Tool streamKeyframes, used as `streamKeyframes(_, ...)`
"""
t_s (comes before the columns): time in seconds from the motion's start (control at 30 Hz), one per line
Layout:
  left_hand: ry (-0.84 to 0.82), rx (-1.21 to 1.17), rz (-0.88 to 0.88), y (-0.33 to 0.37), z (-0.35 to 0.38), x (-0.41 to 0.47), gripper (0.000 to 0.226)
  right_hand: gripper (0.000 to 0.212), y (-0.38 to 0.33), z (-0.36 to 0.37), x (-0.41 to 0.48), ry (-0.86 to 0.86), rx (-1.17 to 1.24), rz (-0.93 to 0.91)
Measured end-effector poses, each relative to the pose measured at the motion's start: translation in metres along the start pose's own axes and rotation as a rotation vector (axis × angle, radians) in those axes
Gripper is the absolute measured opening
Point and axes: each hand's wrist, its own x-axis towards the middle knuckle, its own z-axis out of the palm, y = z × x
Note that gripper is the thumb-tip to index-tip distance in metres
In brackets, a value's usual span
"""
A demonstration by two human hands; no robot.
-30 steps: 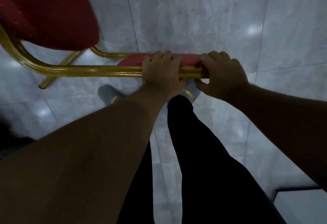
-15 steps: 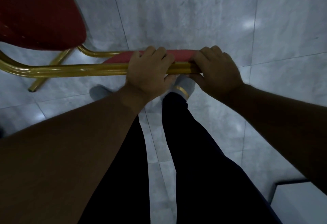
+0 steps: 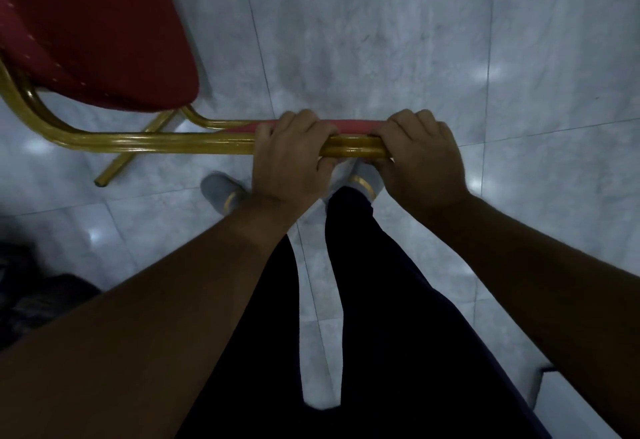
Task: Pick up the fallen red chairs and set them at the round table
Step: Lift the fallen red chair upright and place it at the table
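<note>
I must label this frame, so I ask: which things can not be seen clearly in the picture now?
All in the head view:
- Red chair: seat cut off by the top and left edges; only one leg foot shows.
- Gold frame: the gripped part is hidden under the left hand and right hand.
- Round table: not in view.
- Dark thing at the left edge: too dim to identify.

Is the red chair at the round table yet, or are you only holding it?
Only holding it. Done: the red chair is picked up. In hand: left hand and right hand both grip its gold frame over the tiled floor. Left: setting it at the round table, which isn't in view.
</note>
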Motion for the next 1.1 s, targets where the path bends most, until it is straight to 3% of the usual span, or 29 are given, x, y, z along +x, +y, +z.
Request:
streamKeyframes(0.17, 0.076, -0.121, 0.027, 0.005, -0.089, -0.015, 0.028, 0.038, -0.036, -0.092, 0.008, 0.037, 0.214, -0.057)
streamKeyframes(0.37, 0.143, -0.219, 0.033, -0.017, -0.187, -0.051, 0.028, 0.036, -0.074, -0.163, -0.008, -0.007, 0.432, 0.048)
streamKeyframes(0.63, 0.248, -0.204, 0.048, -0.05, -0.295, -0.132, 0.041, 0.036, -0.207, -0.235, -0.007, 0.055, 0.354, -0.176)
streamKeyframes(0.83, 0.276, -0.184, 0.252, -0.04, -0.368, -0.18, 0.034, 0.032, -0.312, -0.27, -0.003, 0.132, 0.263, -0.278)
streamKeyframes(1.1, 0.405, -0.166, 0.037, -0.079, -0.414, -0.271, 0.03, 0.033, -0.405, -0.286, -0.004, 0.124, 0.17, -0.54)
